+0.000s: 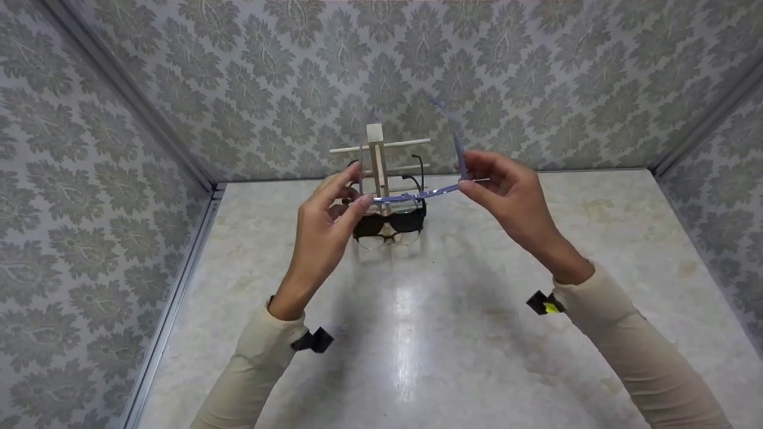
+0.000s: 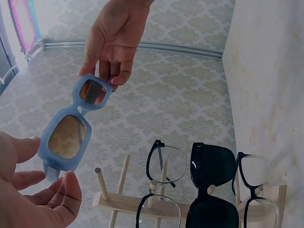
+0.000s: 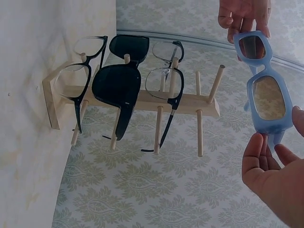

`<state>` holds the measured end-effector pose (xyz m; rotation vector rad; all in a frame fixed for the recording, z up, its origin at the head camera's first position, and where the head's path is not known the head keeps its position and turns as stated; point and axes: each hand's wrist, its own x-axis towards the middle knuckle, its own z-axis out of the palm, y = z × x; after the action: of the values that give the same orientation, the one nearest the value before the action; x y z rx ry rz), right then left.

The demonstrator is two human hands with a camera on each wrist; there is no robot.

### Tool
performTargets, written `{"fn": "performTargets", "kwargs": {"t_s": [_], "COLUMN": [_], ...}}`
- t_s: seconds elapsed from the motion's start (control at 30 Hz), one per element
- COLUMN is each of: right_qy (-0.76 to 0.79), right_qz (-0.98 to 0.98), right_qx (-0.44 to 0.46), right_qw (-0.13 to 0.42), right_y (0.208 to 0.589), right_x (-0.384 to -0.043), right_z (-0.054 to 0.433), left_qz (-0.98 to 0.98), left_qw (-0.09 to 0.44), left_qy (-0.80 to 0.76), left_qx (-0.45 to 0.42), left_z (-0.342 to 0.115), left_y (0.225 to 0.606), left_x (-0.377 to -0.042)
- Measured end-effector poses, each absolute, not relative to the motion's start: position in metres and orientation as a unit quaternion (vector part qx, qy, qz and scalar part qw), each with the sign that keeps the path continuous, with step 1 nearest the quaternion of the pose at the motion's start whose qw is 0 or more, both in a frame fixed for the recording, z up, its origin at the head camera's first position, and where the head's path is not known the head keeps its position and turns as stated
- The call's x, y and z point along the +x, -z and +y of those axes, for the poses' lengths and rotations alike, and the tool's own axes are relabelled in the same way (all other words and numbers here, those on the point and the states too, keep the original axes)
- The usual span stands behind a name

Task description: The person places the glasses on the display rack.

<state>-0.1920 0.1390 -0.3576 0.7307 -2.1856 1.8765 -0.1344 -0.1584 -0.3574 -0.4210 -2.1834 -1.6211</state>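
Light blue sunglasses [image 2: 80, 110] with tinted lenses are held up in front of a wooden eyewear stand [image 1: 374, 134], their temples unfolded and pointing away. My left hand [image 1: 322, 220] grips the left corner near the hinge, between thumb and fingers. At the opposite corner, my right hand [image 1: 506, 193] pinches the frame with thumb and fingertips. On the stand behind hang black sunglasses [image 3: 116, 85], with dark-rimmed clear glasses [image 3: 164, 84] above them and half-rimmed clear glasses [image 3: 88, 71] at the bottom. The topmost pegs [image 3: 216, 85] carry nothing.
The stand rises from a pale marbled table [image 1: 477, 345] near its back edge. Patterned wall panels [image 1: 506, 71] enclose the back and both sides, with a metal rail [image 1: 173, 298] along the table's left edge.
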Motion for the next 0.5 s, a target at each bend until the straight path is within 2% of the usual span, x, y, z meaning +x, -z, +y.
{"fn": "performTargets", "kwargs": {"t_s": [0.5], "right_qy": [-0.625], "right_qz": [-0.733], "right_qx": [0.257], "right_qw": [0.076], "right_y": [0.351], "right_x": [-0.201], "right_z": [0.116], "left_qz": [-0.791], "left_qw": [0.199], "left_qy": [0.560], "left_qx": [-0.143], "left_z": [-0.180], "left_y": [0.352], "left_x": [-0.138]}}
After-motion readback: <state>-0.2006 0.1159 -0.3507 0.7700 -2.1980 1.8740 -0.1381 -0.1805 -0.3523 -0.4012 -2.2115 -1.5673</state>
